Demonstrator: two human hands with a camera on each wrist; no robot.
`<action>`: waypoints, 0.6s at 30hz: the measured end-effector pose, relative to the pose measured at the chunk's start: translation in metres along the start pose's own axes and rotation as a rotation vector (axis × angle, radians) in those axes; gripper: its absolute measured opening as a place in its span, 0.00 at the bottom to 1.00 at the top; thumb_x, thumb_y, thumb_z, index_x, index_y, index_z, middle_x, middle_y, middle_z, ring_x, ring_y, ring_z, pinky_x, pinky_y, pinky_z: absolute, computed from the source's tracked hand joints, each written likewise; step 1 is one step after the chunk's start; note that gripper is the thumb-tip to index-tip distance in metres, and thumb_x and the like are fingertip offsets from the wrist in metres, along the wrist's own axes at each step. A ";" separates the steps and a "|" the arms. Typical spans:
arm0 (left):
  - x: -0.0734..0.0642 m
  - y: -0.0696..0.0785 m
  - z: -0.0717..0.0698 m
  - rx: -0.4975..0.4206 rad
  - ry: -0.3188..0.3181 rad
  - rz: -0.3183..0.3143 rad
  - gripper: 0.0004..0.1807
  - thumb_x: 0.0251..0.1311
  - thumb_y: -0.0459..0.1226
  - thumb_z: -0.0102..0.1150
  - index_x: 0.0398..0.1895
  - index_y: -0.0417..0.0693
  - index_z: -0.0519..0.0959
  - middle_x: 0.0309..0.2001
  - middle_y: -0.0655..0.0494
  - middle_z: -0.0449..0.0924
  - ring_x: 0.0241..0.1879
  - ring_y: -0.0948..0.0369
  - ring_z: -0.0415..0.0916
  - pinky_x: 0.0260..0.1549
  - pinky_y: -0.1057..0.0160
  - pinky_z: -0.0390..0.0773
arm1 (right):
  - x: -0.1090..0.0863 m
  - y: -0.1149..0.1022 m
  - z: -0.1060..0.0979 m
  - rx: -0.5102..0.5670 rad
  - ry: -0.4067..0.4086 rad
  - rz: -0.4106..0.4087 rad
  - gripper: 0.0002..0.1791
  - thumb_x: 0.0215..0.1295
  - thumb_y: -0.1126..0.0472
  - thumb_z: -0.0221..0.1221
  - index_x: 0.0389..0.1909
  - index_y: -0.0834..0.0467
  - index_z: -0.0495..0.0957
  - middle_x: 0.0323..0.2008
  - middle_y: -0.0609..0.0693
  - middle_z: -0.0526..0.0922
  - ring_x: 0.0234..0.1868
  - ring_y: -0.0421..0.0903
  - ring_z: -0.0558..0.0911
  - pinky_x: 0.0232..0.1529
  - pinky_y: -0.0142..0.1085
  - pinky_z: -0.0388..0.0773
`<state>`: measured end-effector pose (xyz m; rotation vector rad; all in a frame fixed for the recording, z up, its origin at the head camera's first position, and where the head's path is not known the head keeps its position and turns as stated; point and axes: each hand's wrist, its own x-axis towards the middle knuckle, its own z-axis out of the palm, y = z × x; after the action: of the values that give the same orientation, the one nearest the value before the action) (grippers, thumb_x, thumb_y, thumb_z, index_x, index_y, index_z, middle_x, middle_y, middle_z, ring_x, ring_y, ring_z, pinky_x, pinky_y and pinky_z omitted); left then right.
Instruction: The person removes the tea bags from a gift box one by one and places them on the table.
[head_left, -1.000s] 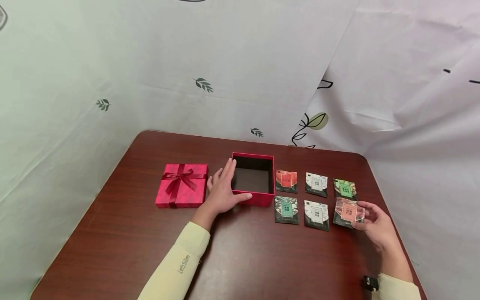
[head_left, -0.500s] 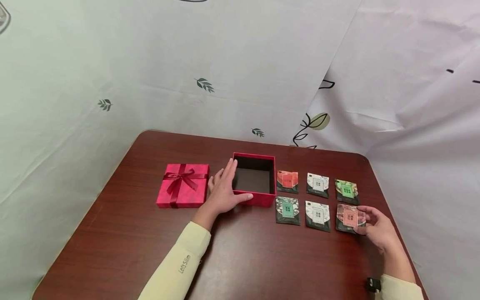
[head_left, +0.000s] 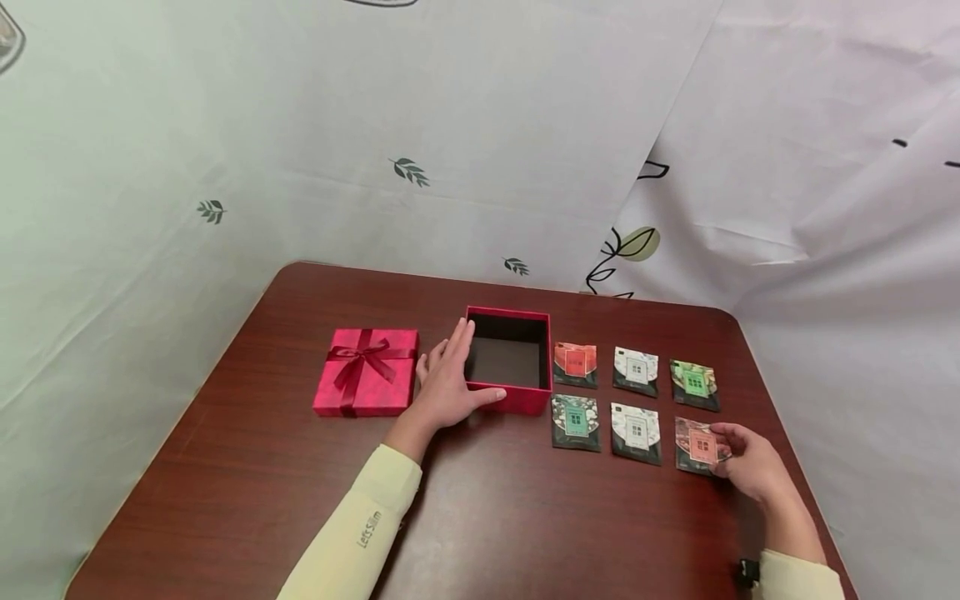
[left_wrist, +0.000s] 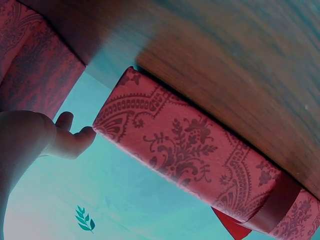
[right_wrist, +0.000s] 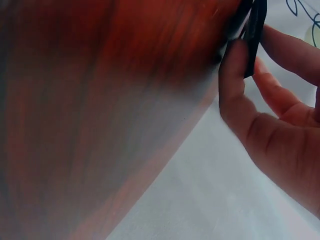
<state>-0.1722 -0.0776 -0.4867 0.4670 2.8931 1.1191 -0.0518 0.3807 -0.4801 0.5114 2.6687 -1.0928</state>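
Observation:
My left hand [head_left: 448, 385] lies along the left side of a red open-topped gift box [head_left: 528, 401], fingers stretched over its rim and thumb against the front wall. Its dark inside holds nothing visible. At the right of the table, my right hand [head_left: 756, 468] pinches a reddish tea sachet [head_left: 703, 445] by its right edge between thumb and fingers. In the right wrist view that sachet [right_wrist: 255, 37] shows edge-on, low by the tabletop. It sits in line with a white sachet [head_left: 636, 433] and a green-labelled sachet [head_left: 576, 422].
Left of the box lies its red lid [head_left: 365, 372] with a ribbon bow. Behind the front row are an orange sachet [head_left: 575, 364], another white sachet [head_left: 636, 371] and a green sachet [head_left: 694, 385]. The brown table [head_left: 525, 525] backs onto a pale patterned curtain [head_left: 480, 125].
My right hand has moved the reddish sachet slightly toward me, off its overlap with the green sachet, and lowered it flatter to the table. The left hand has kept its place.

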 end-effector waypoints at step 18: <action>0.003 -0.001 -0.001 0.030 -0.024 0.006 0.66 0.43 0.63 0.73 0.82 0.63 0.44 0.80 0.66 0.35 0.72 0.45 0.47 0.64 0.30 0.35 | -0.001 -0.013 0.007 -0.205 0.082 -0.024 0.27 0.56 0.73 0.56 0.60 0.74 0.68 0.47 0.73 0.74 0.45 0.66 0.73 0.44 0.58 0.72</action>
<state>-0.1754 -0.0781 -0.4864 0.4873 2.8934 1.0646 -0.0557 0.3672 -0.4768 0.4962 2.8234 -0.8073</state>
